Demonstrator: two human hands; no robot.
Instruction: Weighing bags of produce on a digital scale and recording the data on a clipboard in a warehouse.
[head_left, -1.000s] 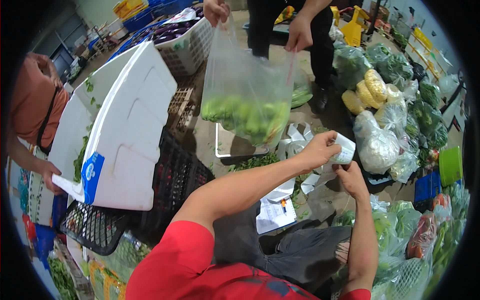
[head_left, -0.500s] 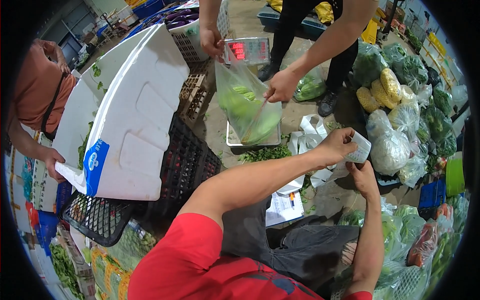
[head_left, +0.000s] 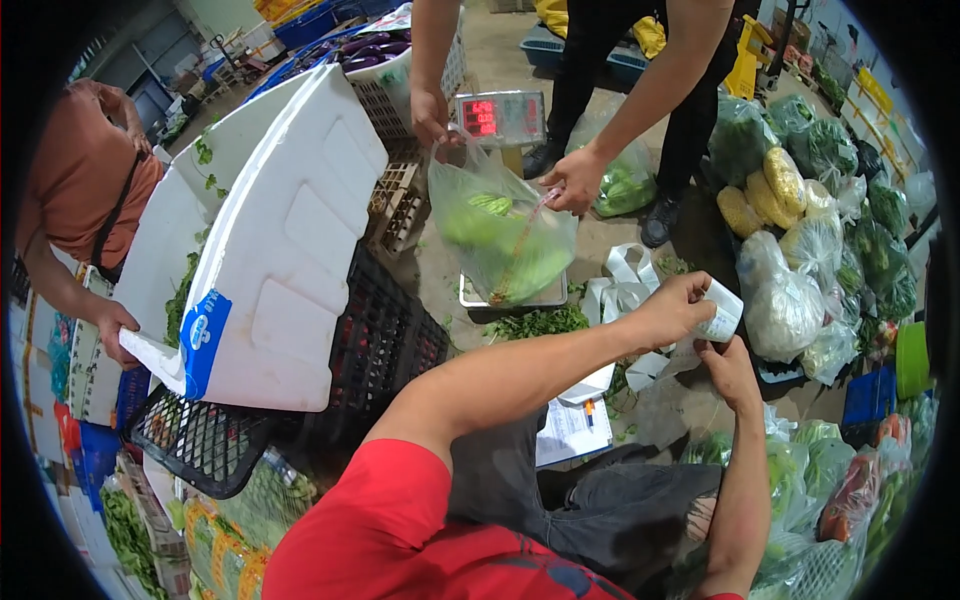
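Observation:
My left hand (head_left: pixel 668 312) pinches a curled white printed label (head_left: pixel 722 312) by its left side. My right hand (head_left: pixel 728 368) grips the label's lower edge with thumb and fingers. Loops of white paper strip (head_left: pixel 628 285) lie on the floor just beyond. Across from me, a person's hands (head_left: pixel 572 180) hold the mouth of a clear plastic bag (head_left: pixel 500 240) of pale green vegetables. That bag rests on the white pan of a scale (head_left: pixel 500 118) with a lit red display.
A large white foam box (head_left: pixel 290 240) stands tilted on black crates (head_left: pixel 350 340) at left, another person's hand (head_left: pixel 115 330) on its corner. Bagged vegetables (head_left: pixel 785 290) crowd the right side. Near my knees lies a clipboard (head_left: pixel 572 432) with paper and pen.
The label has turned and curled a little more between my hands. The other person's hands have shifted on the bag's mouth, and the bag's top has spread wider. The scale's display has changed.

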